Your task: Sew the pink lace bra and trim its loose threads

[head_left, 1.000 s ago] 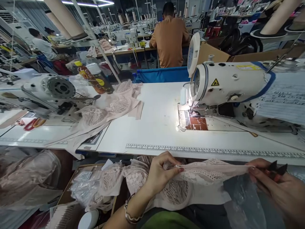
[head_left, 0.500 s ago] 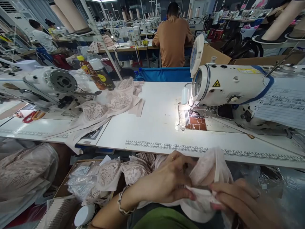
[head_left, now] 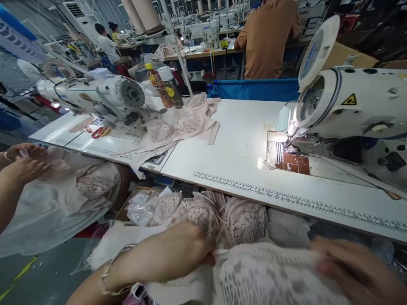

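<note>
A pale pink lace garment (head_left: 263, 271) is stretched between my two hands, low in front of me. My left hand (head_left: 171, 252), with a chain bracelet on its wrist, is closed on the garment's upper left edge. My right hand (head_left: 356, 267), blurred by motion, grips the right end of the same edge. Just beyond them, below the table edge, lie several lace cups (head_left: 243, 220). More lace pieces (head_left: 187, 123) rest on the white table (head_left: 235, 140).
A sewing machine (head_left: 349, 101) with its lamp lit stands at the right, another (head_left: 104, 93) at the left. Two bottles (head_left: 168, 87) and red-handled scissors (head_left: 101, 132) are on the table. A co-worker's hands (head_left: 27, 163) hold fabric at the left.
The view has swung left and down. My hands have moved apart, and the bunched garment is now spread between them with its lace showing. The co-worker's hands have come into view.
</note>
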Available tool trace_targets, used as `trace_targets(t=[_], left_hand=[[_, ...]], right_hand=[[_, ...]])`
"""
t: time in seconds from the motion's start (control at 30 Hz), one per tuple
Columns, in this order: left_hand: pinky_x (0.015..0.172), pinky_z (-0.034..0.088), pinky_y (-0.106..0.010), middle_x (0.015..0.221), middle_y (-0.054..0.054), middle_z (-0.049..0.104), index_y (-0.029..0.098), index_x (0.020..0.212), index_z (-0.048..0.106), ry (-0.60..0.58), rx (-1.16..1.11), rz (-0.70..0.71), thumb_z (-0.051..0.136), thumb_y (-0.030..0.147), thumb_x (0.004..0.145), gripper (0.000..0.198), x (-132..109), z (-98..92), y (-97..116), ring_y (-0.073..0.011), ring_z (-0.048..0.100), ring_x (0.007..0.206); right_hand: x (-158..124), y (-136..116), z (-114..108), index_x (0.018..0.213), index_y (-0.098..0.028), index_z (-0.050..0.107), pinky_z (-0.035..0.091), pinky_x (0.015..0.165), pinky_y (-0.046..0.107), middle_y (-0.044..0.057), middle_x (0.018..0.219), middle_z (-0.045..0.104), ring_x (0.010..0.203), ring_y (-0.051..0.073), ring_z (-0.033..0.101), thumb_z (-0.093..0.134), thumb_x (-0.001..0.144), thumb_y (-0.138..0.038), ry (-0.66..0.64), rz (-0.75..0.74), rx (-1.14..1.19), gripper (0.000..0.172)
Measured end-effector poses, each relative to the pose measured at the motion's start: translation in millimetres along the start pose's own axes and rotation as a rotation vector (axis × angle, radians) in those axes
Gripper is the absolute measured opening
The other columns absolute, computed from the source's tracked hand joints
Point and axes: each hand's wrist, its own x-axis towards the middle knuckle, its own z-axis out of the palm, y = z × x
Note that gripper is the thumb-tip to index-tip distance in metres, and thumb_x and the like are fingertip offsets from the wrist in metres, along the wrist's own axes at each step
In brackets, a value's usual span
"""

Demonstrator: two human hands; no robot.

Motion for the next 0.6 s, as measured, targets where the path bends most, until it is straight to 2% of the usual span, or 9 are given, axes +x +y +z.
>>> trace_targets(t=[0.07,0.2,0.27,0.33,0.4,0.47,0.5,0.53,0.6], left_hand=[[0.046,0.027,-0.027,0.05,0.002,0.06,0.02,0.072,0.071,0.027,-0.029,-0.005,0.068,0.014,0.089,0.018,28.9,39.7,-14.7,-0.0151,0.049,0.04],[0.052,0.036,-0.029,0.061,-0.005,0.067,0.014,0.069,0.07,0.129,0.137,-0.089,0.073,0.037,0.088,0.029,81.1,114.7,-40.3,-0.0187,0.057,0.048],[0.065,0.044,-0.034,0.073,-0.01,0.071,0.012,0.073,0.07,0.149,0.181,-0.078,0.075,0.043,0.085,0.035,95.3,137.9,-46.3,-0.0225,0.063,0.061],[0.073,0.046,-0.037,0.083,-0.012,0.072,0.011,0.082,0.071,0.189,0.225,-0.042,0.071,0.047,0.088,0.036,100.9,149.1,-49.5,-0.0253,0.065,0.074],[0.071,0.044,-0.035,0.084,-0.011,0.07,0.013,0.087,0.069,0.264,0.272,0.068,0.067,0.045,0.092,0.032,100.6,146.7,-54.8,-0.0242,0.063,0.077],[0.067,0.042,-0.032,0.076,-0.006,0.067,0.018,0.084,0.067,0.385,0.295,0.091,0.068,0.041,0.09,0.025,97.4,128.9,-67.8,-0.0204,0.06,0.072],[0.066,0.041,-0.031,0.074,-0.004,0.065,0.019,0.081,0.066,0.455,0.298,0.037,0.07,0.038,0.089,0.02,94.9,114.1,-78.2,-0.0191,0.058,0.07],[0.068,0.042,-0.03,0.074,-0.003,0.064,0.021,0.079,0.065,0.535,0.291,-0.118,0.071,0.038,0.087,0.019,91.6,95.9,-91.6,-0.0183,0.057,0.07],[0.075,0.044,-0.034,0.088,-0.009,0.066,0.019,0.091,0.066,0.66,0.324,-0.376,0.058,0.029,0.095,0.013,81.8,52.7,-125.5,-0.023,0.059,0.082]], right_hand=[[24.6,13.2,10.7,0.065,-0.026,0.056,0.043,0.041,0.024,-0.002,0.049,0.055,0.04,0.015,0.054,0.044,0.1,-0.043,-0.106,0.068,-0.03,0.041],[47.5,38.2,41.6,0.097,-0.019,0.066,0.041,0.038,0.026,0.008,0.085,0.07,0.054,0.019,0.064,0.044,0.097,-0.038,0.142,0.009,-0.431,0.029],[43.5,44.3,55.8,0.106,-0.015,0.067,0.043,0.04,0.027,0.011,0.087,0.067,0.056,0.02,0.065,0.048,0.097,-0.037,0.264,-0.053,-0.54,0.031],[35.8,48.7,70.3,0.103,-0.018,0.07,0.053,0.052,0.025,0.009,0.087,0.07,0.064,0.019,0.07,0.048,0.097,-0.026,0.223,-0.191,-0.467,0.025],[29.5,57.3,87.1,0.11,-0.022,0.072,0.058,0.066,0.022,0.008,0.099,0.075,0.078,0.019,0.075,0.044,0.093,-0.017,0.077,-0.336,-0.345,0.033],[26.6,73.4,104.0,0.123,-0.022,0.07,0.059,0.06,0.019,0.007,0.106,0.077,0.08,0.019,0.076,0.044,0.091,-0.016,-0.005,-0.34,-0.31,0.041],[25.8,83.7,111.1,0.117,-0.021,0.073,0.057,0.048,0.02,0.007,0.099,0.078,0.069,0.02,0.076,0.043,0.092,-0.019,0.061,-0.321,-0.321,0.039],[24.9,94.4,116.5,0.104,-0.022,0.077,0.054,0.039,0.023,0.007,0.089,0.079,0.058,0.021,0.074,0.042,0.092,-0.022,0.133,-0.316,-0.342,0.038],[21.5,112.8,121.1,0.101,-0.026,0.079,0.057,0.043,0.023,0.007,0.095,0.08,0.065,0.023,0.076,0.046,0.091,-0.024,0.048,-0.232,-0.328,0.035]])
